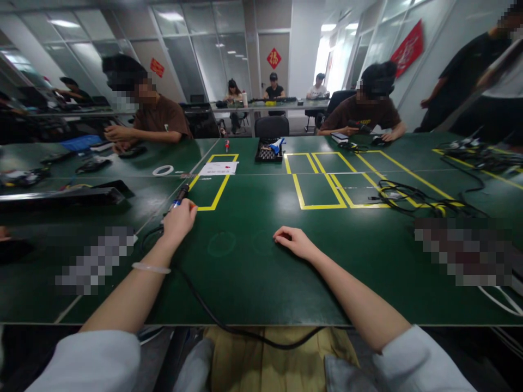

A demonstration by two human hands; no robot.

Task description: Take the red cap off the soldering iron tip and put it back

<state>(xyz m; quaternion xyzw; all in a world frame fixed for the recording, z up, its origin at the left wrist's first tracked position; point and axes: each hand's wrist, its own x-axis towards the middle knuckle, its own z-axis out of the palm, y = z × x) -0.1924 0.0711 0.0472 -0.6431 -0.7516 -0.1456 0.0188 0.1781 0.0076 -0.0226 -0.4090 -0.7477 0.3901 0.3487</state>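
On the left, my left hand (180, 220) is closed around a dark, cylindrical tool with a blue band (178, 200), its far end pointing away from me. The hand covers part of the tool, and a black cable (150, 233) curves on the table beside my wrist. Close to the table's middle, my right hand (297, 240) rests with curled fingers, thumb near the forefinger, and nothing shows in it. Beyond my left hand, a white sheet of paper (219, 168) lies across a yellow tape outline (220, 194).
A black tray (268, 151) holds small parts and a blue-and-white item. A red screwdriver (227, 145) and a white tape ring (163, 170) lie farther back. Tangled black cables (402, 196) spread at right. Another black cable (229, 328) hangs over the green table's (253, 294) front edge. Co-workers sit opposite.
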